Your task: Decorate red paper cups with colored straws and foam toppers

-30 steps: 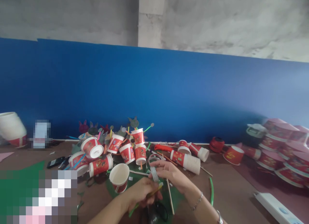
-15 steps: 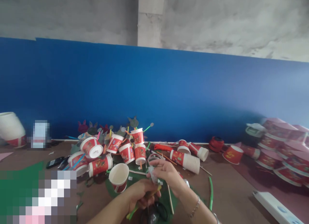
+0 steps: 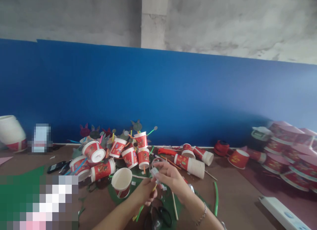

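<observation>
Strips (image 3: 140, 212) (yellow, green) sat gripped in left hand (image 3: 145, 191); right hand (image 3: 171, 177) pinched clear piece (image 3: 155, 172), open cup (image 3: 122, 179) at nine o'clock.

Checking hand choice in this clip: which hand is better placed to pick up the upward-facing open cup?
Probably the left hand: it is nearer the open cup; the right hand is farther across. The left seems to hold thin strips, so may need freeing first.

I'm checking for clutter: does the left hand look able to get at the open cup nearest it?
Probably yes: the cup stands just left of the left hand, and nothing seems to block the way. The strips it holds may hamper its grip, though.
</observation>
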`<move>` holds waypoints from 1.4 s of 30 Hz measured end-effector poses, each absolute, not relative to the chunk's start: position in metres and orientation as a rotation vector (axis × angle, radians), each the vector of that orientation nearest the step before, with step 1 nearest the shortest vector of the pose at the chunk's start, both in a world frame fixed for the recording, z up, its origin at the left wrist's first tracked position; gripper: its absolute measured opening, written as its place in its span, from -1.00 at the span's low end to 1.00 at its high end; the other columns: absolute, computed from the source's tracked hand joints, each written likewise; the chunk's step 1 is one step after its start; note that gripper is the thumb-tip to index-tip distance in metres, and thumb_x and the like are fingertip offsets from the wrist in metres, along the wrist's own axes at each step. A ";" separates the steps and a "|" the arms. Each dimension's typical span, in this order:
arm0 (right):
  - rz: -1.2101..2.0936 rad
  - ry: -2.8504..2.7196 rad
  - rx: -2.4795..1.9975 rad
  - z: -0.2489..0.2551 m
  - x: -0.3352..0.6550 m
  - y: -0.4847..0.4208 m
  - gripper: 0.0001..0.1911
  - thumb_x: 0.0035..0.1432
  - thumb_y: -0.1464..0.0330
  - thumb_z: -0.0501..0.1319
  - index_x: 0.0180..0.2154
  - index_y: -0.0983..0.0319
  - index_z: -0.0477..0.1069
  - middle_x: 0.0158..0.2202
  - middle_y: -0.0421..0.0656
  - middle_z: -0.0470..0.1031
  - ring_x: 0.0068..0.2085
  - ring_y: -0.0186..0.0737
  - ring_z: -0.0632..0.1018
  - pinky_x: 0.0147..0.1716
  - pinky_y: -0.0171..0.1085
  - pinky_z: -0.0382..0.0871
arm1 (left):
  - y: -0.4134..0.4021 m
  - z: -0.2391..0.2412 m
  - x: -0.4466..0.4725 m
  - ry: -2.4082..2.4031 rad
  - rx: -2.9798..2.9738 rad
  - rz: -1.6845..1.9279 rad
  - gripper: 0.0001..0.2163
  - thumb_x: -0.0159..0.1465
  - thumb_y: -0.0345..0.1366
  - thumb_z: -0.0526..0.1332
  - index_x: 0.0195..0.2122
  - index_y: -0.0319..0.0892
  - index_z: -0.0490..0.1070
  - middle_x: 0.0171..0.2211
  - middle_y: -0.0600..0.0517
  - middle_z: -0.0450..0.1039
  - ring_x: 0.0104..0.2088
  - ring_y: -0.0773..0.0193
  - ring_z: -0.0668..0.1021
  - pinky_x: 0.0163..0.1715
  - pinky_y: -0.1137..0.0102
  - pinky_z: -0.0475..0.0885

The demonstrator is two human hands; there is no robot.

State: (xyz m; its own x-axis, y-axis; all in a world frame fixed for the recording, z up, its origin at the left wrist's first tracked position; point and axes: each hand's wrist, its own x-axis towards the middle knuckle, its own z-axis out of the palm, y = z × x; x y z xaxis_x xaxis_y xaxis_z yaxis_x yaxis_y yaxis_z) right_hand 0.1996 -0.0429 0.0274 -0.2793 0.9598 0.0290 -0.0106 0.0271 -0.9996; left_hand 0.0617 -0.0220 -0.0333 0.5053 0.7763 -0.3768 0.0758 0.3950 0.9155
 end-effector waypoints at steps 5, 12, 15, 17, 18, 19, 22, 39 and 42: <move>1.208 -1.576 -1.094 0.025 0.200 -0.042 -0.55 0.09 0.15 0.23 -0.07 0.31 0.32 -0.52 -0.19 0.51 -0.45 -0.26 0.53 -0.44 -0.31 0.31 | -0.020 -0.033 0.063 0.978 1.075 0.652 -0.43 -0.14 0.34 0.12 -0.47 -0.11 0.13 -0.74 0.27 0.14 -0.78 0.56 0.03 -0.67 0.49 -0.16; 1.092 -1.621 -1.188 0.022 0.203 -0.038 -0.59 0.15 0.11 0.14 -0.11 0.29 0.35 -0.65 -0.29 0.37 -0.59 -0.32 0.43 -0.56 -0.35 0.24 | -0.023 -0.035 0.063 1.010 1.183 0.822 -0.53 0.00 0.24 0.10 -0.49 -0.10 0.11 -0.72 0.26 0.11 -0.72 0.48 0.11 -0.65 0.50 -0.05; 1.107 -1.594 -1.151 0.024 0.200 -0.040 -0.60 0.15 0.10 0.13 -0.12 0.28 0.35 -0.65 -0.30 0.34 -0.59 -0.35 0.39 -0.55 -0.35 0.23 | -0.026 -0.034 0.062 1.055 1.387 0.980 -0.65 0.12 0.07 0.09 -0.53 -0.12 0.15 -0.66 0.20 0.14 -0.61 0.40 0.23 -0.57 0.46 0.11; 1.120 -1.562 -1.129 0.026 0.197 -0.043 -0.60 0.15 0.10 0.13 -0.13 0.28 0.35 -0.65 -0.30 0.34 -0.59 -0.35 0.38 -0.55 -0.36 0.23 | -0.028 -0.033 0.062 1.089 1.515 1.043 -0.73 0.17 -0.06 0.07 -0.52 -0.14 0.20 -0.59 0.13 0.23 -0.51 0.33 0.31 -0.47 0.43 0.19; 1.119 -1.554 -1.124 0.027 0.195 -0.045 -0.60 0.15 0.10 0.13 -0.13 0.28 0.35 -0.65 -0.30 0.33 -0.59 -0.36 0.37 -0.55 -0.36 0.23 | -0.030 -0.033 0.062 1.095 1.569 1.044 -0.77 0.18 -0.11 0.06 -0.49 -0.15 0.23 -0.55 0.10 0.27 -0.47 0.29 0.34 -0.43 0.41 0.21; 1.116 -1.550 -1.124 0.028 0.193 -0.048 -0.60 0.15 0.11 0.13 -0.12 0.28 0.35 -0.66 -0.30 0.33 -0.60 -0.36 0.36 -0.57 -0.37 0.22 | -0.031 -0.032 0.061 1.094 1.614 1.029 -0.80 0.20 -0.15 0.05 -0.45 -0.15 0.25 -0.52 0.08 0.31 -0.44 0.27 0.36 -0.40 0.39 0.22; 1.101 -1.557 -1.124 0.029 0.190 -0.054 -0.61 0.16 0.12 0.13 -0.11 0.27 0.35 -0.67 -0.31 0.32 -0.64 -0.39 0.30 -0.61 -0.39 0.18 | -0.033 -0.033 0.060 1.107 1.674 0.985 -0.85 0.22 -0.20 0.02 -0.38 -0.14 0.27 -0.51 0.06 0.33 -0.44 0.24 0.37 -0.38 0.38 0.24; 1.038 -1.596 -1.137 0.029 0.202 -0.047 -0.72 0.13 0.30 0.12 -0.13 0.28 0.35 -0.66 -0.37 0.16 -0.60 -0.41 0.24 -0.59 -0.40 0.10 | -0.022 -0.033 0.062 1.060 1.281 0.990 -0.63 0.11 0.10 0.09 -0.52 -0.10 0.08 -0.74 0.25 0.12 -0.70 0.46 0.14 -0.66 0.49 0.03; 1.052 -1.592 -1.148 0.028 0.203 -0.046 -0.72 0.12 0.33 0.11 -0.12 0.28 0.34 -0.65 -0.37 0.16 -0.61 -0.42 0.23 -0.60 -0.41 0.08 | -0.022 -0.030 0.062 1.043 1.227 0.978 -0.57 0.04 0.17 0.13 -0.53 -0.10 0.06 -0.74 0.26 0.12 -0.72 0.49 0.12 -0.67 0.50 -0.01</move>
